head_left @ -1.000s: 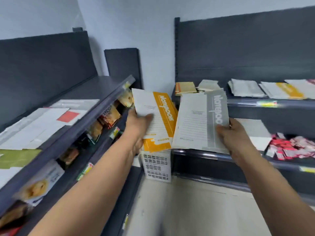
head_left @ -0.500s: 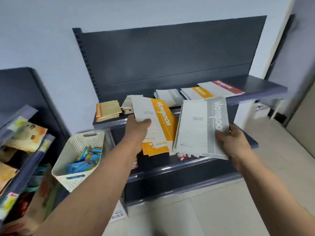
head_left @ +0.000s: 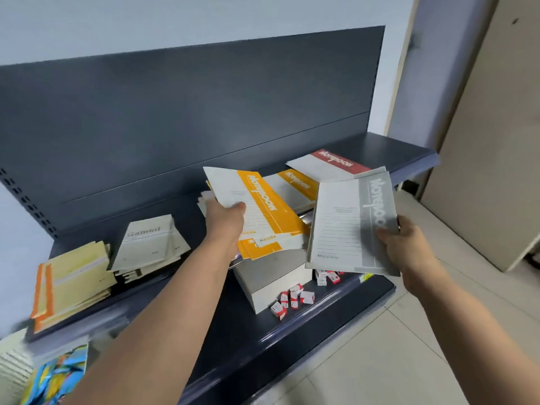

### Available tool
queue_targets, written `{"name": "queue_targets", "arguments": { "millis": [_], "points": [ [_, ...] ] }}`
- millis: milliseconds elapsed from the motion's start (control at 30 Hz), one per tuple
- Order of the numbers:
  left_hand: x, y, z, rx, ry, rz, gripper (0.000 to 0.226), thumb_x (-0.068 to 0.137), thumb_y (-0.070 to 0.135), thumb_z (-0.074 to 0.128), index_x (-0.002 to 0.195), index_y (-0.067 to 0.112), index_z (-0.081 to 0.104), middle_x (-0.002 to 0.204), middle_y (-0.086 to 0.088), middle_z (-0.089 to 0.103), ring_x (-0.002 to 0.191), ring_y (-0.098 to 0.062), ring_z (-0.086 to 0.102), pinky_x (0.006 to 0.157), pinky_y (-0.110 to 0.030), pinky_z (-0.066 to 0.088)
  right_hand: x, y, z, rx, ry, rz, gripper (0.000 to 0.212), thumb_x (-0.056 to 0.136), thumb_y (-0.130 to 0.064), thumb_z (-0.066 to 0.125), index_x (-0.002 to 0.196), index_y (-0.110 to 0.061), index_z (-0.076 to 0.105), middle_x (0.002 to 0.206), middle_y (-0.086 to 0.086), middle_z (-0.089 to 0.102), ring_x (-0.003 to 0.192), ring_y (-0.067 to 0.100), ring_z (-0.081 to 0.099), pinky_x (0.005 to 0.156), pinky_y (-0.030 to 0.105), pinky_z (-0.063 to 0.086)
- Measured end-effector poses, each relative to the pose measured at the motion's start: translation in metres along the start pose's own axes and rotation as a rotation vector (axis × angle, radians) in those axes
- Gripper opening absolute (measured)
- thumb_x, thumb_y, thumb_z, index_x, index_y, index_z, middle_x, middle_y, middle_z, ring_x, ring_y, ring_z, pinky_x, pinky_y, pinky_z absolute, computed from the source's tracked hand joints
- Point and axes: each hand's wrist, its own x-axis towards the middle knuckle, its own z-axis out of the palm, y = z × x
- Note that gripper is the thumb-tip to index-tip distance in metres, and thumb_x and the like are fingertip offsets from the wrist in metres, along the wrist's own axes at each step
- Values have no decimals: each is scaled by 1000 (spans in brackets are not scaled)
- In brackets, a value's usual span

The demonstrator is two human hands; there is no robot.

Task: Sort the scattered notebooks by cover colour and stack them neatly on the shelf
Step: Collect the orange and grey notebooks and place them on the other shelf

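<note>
- Near left corner: white basket holding bright blue-and-yellow packets, below the front edge of the upper shelf.
- Upper shelf, left end: yellow-and-orange notebook stack, lying flat, edges fanned.
- Just right of it: cream notebook stack, top cover tilted up.
- Centre: my left grip, thumb on top, pinching a fan of orange-band notebooks. They are held in the air over the shelf front.
- Below them, on the lower shelf: a grey-topped white block, with small red-and-white boxes scattered just beside it on the near side.
- Behind, flat on the upper shelf: shelved orange-band notebook, its left part hidden by the fan I hold.
- Farther right on the same shelf: red-band notebook, overlapping it.
- Right: my right grip, fingers curled round the near right edge of the grey-band notebooks. These are held off the shelf and cover part of its front and of the lower shelf.
- Far right: pale door panel and tiled floor.
</note>
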Motion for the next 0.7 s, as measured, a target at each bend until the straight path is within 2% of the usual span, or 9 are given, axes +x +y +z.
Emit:
{"name": "queue_targets", "arguments": {
  "millis": [133,233,333,400,500,567,633,700],
  "points": [
    [38,-3,40,18,-4,-41,33,94,8,57,126,8,49,118,-6,63,100,-26,64,72,-35,56,39,2,1,36,21,46,16,96,-23,54,112,-20,54,101,9,65,87,31,62,79,44,53],
    [60,-3,68,29,5,-57,30,94,7,57,122,7,46,117,-7,62,103,-28,63,84,-43,56,74,2,0,60,13,54,20,96,-19,55,116,-18,54,103,9,65,87,31,64,78,43,53],
    [83,-3,99,60,26,-65,26,94,9,58,116,9,45,116,-8,62,100,-29,64,84,-46,56,112,2,-2,96,-20,57,20,97,-16,55,116,-16,53,97,8,65,74,26,63,64,35,54],
    [103,-4,120,76,43,-76,26,93,10,58,116,8,45,115,-9,62,99,-29,63,84,-46,56,140,2,-2,113,-68,65,25,97,-15,55,122,-12,52,100,8,65,71,24,63,58,30,52],
    [130,-7,144,117,83,-99,29,92,12,60,117,7,46,115,-9,62,99,-29,62,85,-46,55,179,2,0,115,-141,79,33,95,-15,57,127,-9,50,113,12,65,84,28,66,72,38,57],
    [146,-10,159,171,120,-111,32,91,15,62,117,8,46,118,-11,62,100,-30,62,86,-47,55,205,0,3,124,-205,85,21,96,-11,55,117,-11,53,106,11,67,84,29,67,72,38,59],
    [156,-14,166,276,141,-104,37,89,15,65,119,6,45,120,-12,62,103,-31,61,86,-41,54,229,0,8,116,-261,85,17,96,-6,52,110,-16,55,102,10,69,81,27,67,72,40,59],
    [159,-17,170,475,157,-80,47,85,15,70,121,2,44,118,-14,61,104,-32,60,75,-34,49,249,-2,14,101,-316,68,27,95,-3,49,114,-22,56,105,7,70,87,28,68,77,44,57]
  ]
}}
